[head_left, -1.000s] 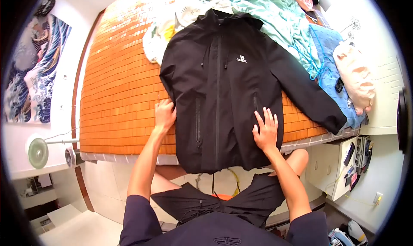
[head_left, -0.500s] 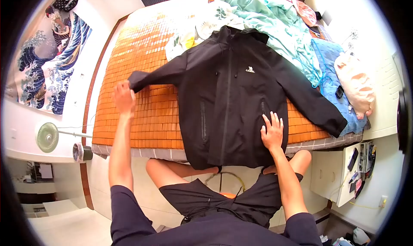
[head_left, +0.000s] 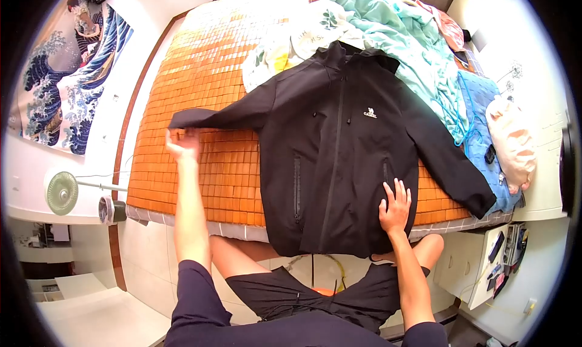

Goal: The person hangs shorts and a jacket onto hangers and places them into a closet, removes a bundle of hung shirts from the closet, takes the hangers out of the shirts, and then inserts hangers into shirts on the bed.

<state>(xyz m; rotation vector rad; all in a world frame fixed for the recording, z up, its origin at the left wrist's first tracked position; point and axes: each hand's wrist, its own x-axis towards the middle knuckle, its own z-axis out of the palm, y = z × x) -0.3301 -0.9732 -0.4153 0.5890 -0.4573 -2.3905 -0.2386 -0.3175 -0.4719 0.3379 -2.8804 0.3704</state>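
A black zip-up jacket (head_left: 330,165) lies front up on the bed, its collar away from me and a small white logo on the chest. At the end of its left-side sleeve, my left hand (head_left: 183,145) is turned partly palm up, fingers curled at the near edge of the cuff (head_left: 189,117). Some of those fingertips are hard to make out against the dark cloth. My right hand (head_left: 395,211) rests flat on the lower right front of the jacket, beside the pocket zip, fingers spread. The other sleeve (head_left: 454,165) stretches out to the right.
The bed carries a brown tile mat (head_left: 212,171). Behind the jacket lie a crumpled mint-green blanket (head_left: 388,37) and pale printed cloth (head_left: 273,59). A blue pillow (head_left: 479,101) is on the right. A small cabinet (head_left: 461,256) and a green fan (head_left: 62,193) flank the bed.
My left hand has rotated toward palm up, and the sleeve end lies straighter toward the left. My right hand stays flat on the jacket. The view has shifted slightly.
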